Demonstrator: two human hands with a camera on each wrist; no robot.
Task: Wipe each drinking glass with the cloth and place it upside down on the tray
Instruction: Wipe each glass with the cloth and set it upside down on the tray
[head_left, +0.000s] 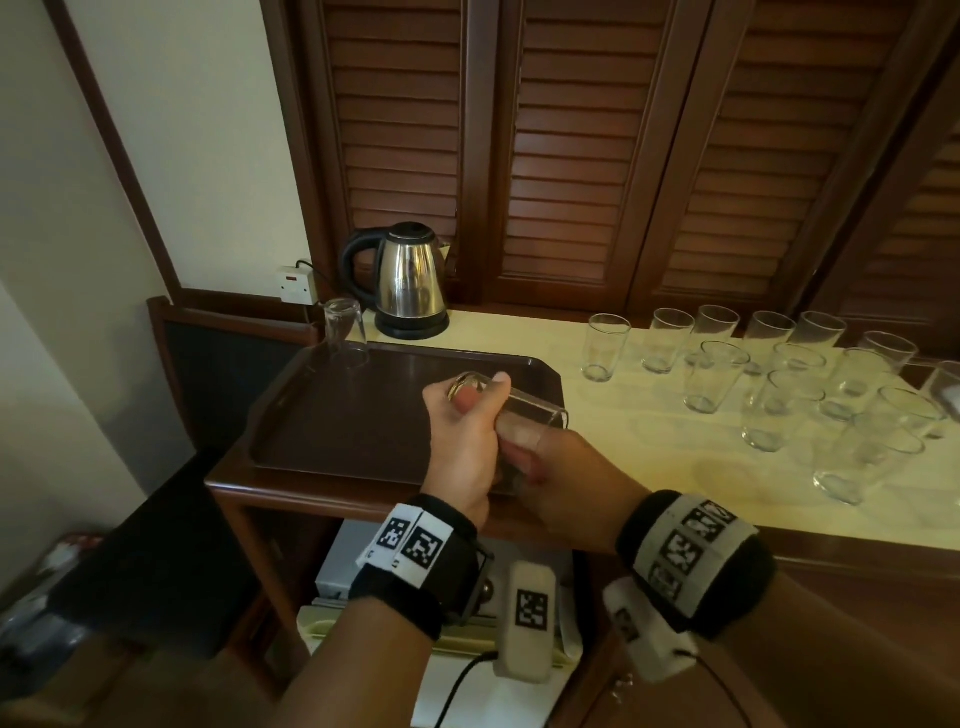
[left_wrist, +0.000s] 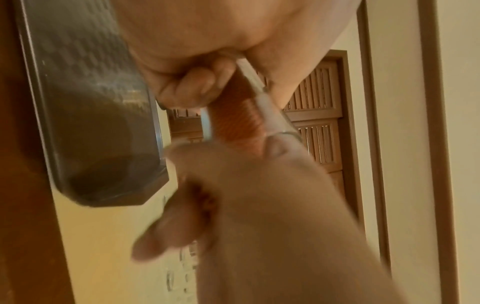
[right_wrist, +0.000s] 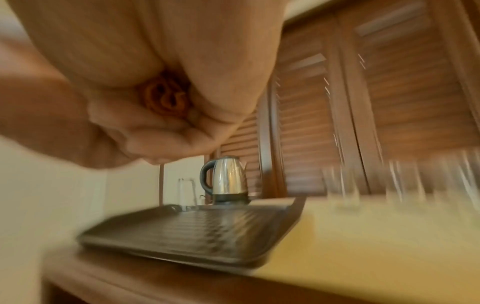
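Note:
My left hand (head_left: 467, 431) grips a clear drinking glass (head_left: 535, 410) on its side above the dark brown tray (head_left: 363, 426), base to the upper left and mouth to the right. My right hand (head_left: 566, 483) sits at the mouth with fingers pushed inside. The left wrist view shows an orange cloth (left_wrist: 239, 115) stuffed inside the glass (left_wrist: 275, 119). The right wrist view shows the cloth (right_wrist: 166, 98) bunched in my right hand (right_wrist: 155, 127). One glass (head_left: 343, 330) stands upside down at the tray's far left corner.
Several upright glasses (head_left: 717, 374) stand on the pale yellow tabletop (head_left: 649, 467) right of the tray. A steel kettle (head_left: 410, 280) sits behind the tray, against louvred wooden doors (head_left: 571, 156). A wall socket (head_left: 298, 285) is left of the kettle.

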